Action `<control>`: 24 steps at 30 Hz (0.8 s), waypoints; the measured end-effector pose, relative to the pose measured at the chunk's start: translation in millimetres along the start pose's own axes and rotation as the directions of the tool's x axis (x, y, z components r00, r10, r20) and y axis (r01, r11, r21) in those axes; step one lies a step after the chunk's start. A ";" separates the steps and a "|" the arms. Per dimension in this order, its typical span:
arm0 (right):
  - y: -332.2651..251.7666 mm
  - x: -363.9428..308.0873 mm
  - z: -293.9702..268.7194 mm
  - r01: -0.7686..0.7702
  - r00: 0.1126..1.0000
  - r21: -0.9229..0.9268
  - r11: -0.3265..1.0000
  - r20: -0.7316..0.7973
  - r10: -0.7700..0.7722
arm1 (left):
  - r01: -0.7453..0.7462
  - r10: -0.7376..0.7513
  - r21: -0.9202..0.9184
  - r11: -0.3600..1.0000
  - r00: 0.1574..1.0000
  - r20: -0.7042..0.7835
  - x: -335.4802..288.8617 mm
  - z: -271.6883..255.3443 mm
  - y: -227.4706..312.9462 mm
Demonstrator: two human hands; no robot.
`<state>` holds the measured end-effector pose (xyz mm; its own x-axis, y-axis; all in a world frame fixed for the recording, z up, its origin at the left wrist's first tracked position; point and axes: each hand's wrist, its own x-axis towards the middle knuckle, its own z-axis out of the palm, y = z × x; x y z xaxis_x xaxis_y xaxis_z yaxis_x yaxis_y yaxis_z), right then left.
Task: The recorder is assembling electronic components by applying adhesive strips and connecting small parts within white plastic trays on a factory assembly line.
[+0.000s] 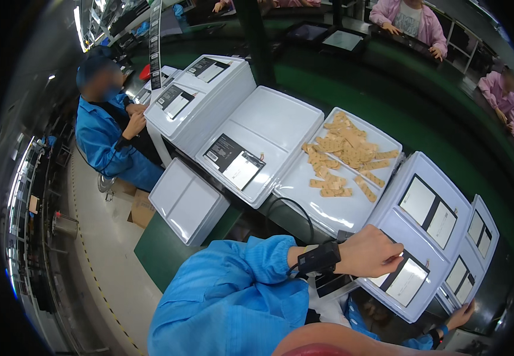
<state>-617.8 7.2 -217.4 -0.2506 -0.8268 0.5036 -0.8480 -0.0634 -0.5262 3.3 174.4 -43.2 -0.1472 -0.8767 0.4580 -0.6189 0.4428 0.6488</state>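
My left hand (368, 254) hangs over the near part of a white plastic tray (379, 215), its fingers curled together; whether anything is in them is hidden. Below those fingers lies a flat black-and-white battery pack (408, 283) with a small cable lead. In the far compartment of that tray sits another black-and-white pack (428, 210). At the lower right, my right hand (461, 315) grips the near corner of a second white tray (486, 261). Two more flat packs, one (480, 232) behind the other (460, 279), rest in it.
Tan perforated strips (346, 145) lie heaped in a middle tray (295, 191). Stacked trays (224, 98) stand left, and a smaller stack (187, 203) sits on a green surface (162, 252). A co-worker in blue (112, 133) works at left; people in pink (414, 26) are across the green belt (352, 77).
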 end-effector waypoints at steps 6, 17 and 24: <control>-55.8 -32.1 -2.3 -0.172 0.911 0.181 0.968 -0.346 0.227 | -0.009 0.009 -0.018 1.000 1.000 -0.011 -2.2 -2.3 1.3; -42.7 -50.7 -1.3 -0.092 0.957 0.106 0.990 -0.267 0.117 | -0.023 0.021 -0.032 0.999 0.999 -0.035 -2.2 -1.5 -0.1; -25.3 -45.0 -11.3 -0.038 0.994 0.071 0.997 -0.097 0.045 | -0.008 0.007 -0.056 0.998 1.000 -0.015 -0.6 -6.3 2.2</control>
<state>-590.3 52.3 -219.0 -0.3329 -0.7708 0.5432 -0.8023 -0.0712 -0.5927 6.8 177.1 -38.3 -0.1401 -0.8708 0.4712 -0.5735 0.4593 0.6783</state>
